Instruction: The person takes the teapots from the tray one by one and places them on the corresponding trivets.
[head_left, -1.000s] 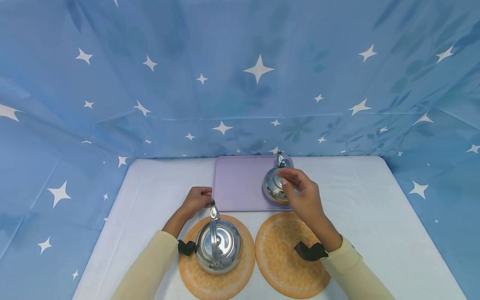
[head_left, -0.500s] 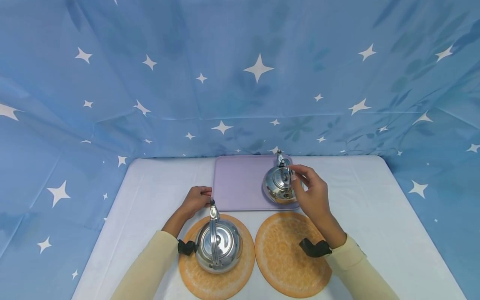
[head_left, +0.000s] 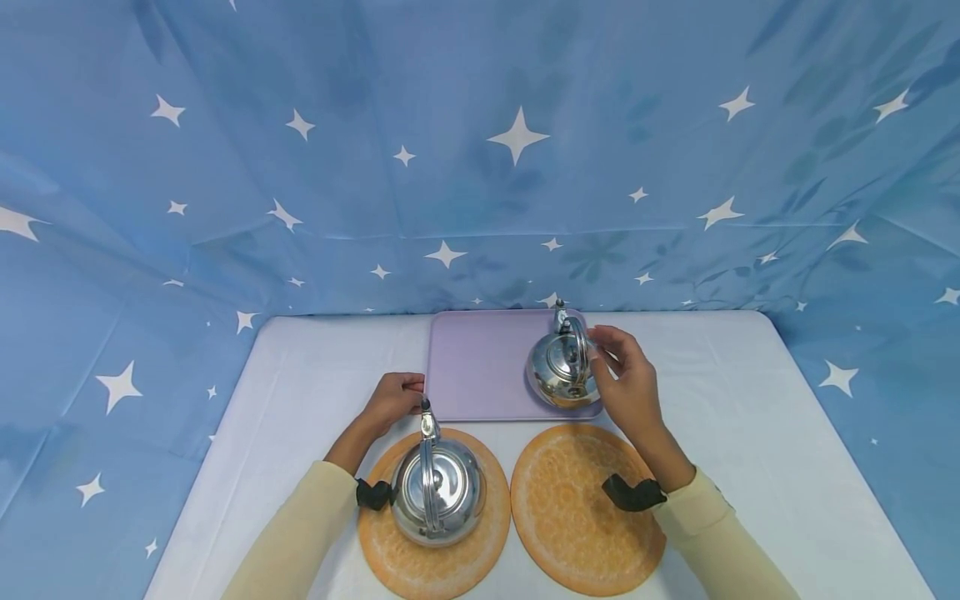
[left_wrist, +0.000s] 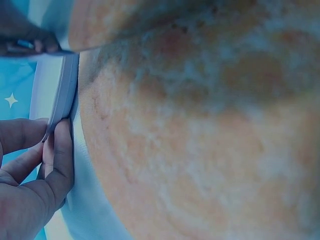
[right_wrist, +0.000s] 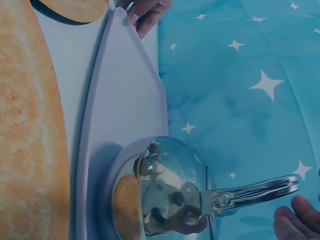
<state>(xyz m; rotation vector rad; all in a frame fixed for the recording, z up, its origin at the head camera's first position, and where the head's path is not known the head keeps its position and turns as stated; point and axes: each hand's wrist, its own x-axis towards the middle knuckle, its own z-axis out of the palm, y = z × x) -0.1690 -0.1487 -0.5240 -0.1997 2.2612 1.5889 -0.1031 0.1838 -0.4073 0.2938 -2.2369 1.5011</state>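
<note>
Pinching a lilac tray (head_left: 480, 367) with the left hand (head_left: 393, 400), right hand (head_left: 630, 382) loosely parted, beside the tray's kettle (head_left: 551, 383)

I see blue fabric (head_left: 480, 192) walling the space beyond the worktop's (head_left: 697, 367) far edge and down past its left and right edges. White four-pointed stars (head_left: 519, 135) of mixed sizes dot it, and I can make out darker leaf prints (head_left: 594, 257), thickest toward the far right corner. A long fold crease (head_left: 337, 240) runs roughly level above the far edge. White cloth (head_left: 300, 358) covers the worktop, whose far corners look rounded. My head view is softly lit; both wrist views look bluer.
</note>
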